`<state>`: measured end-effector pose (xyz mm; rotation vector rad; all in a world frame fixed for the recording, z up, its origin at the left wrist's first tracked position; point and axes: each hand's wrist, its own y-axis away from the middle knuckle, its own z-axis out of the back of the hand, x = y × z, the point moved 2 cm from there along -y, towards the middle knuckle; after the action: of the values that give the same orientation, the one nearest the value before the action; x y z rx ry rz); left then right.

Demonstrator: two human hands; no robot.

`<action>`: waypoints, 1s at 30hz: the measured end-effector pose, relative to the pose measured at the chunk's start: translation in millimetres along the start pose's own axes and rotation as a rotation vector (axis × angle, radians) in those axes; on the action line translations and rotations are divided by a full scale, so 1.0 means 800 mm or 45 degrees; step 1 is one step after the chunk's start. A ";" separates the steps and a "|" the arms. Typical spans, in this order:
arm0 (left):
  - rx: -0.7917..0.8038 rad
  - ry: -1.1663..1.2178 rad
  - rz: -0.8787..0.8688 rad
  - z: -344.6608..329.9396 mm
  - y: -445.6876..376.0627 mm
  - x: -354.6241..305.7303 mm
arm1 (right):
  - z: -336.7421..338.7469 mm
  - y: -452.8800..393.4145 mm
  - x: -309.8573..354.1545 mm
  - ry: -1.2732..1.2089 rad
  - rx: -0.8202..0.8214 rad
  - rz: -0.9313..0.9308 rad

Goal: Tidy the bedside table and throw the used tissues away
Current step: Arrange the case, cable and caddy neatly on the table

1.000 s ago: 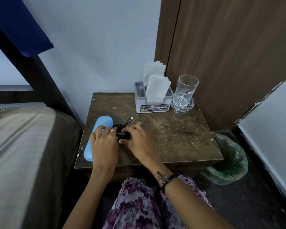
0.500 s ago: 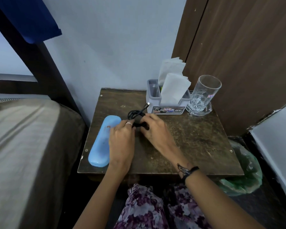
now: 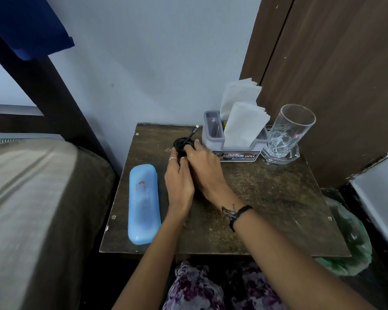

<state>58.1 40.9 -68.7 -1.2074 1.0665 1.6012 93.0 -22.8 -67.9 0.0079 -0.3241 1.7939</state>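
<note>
Nearest: worn dark wooden bedside table point(image 3: 267, 209); long pale-blue plastic case point(image 3: 143, 203) along its left side. Green plastic bag point(image 3: 349, 249) on floor to the right; no loose used tissues visible.
Middle: left hand point(image 3: 179, 182) and right hand point(image 3: 205, 166), fingers curled round a coiled black cable point(image 3: 182, 143), plug end sticking up.
Far: grey plastic organiser point(image 3: 233, 151) holding white folded napkins point(image 3: 244, 124); clear glass mug point(image 3: 286, 135) touching it.
Risk: the coil may spring loose once released; a nudge to the organiser could tip the mug.
</note>
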 end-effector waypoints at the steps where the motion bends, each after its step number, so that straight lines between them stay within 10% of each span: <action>1: 0.015 -0.013 -0.014 -0.001 -0.001 0.000 | -0.001 -0.001 -0.001 0.016 0.000 -0.008; 15: 0.141 -0.560 -0.541 0.039 0.042 0.004 | 0.025 0.080 0.009 -0.317 -0.230 -0.004; 22: 0.433 -0.826 -0.587 0.119 0.065 0.010 | 0.026 0.107 0.038 -0.977 0.340 -0.199; 30: 0.426 -0.731 -0.267 0.164 0.077 0.045 | 0.025 0.132 0.061 -0.842 0.571 -0.133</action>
<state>-40.9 152.9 -73.0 -0.5606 0.7621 1.4104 -22.8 -3.0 -62.7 0.9299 -0.3693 1.6853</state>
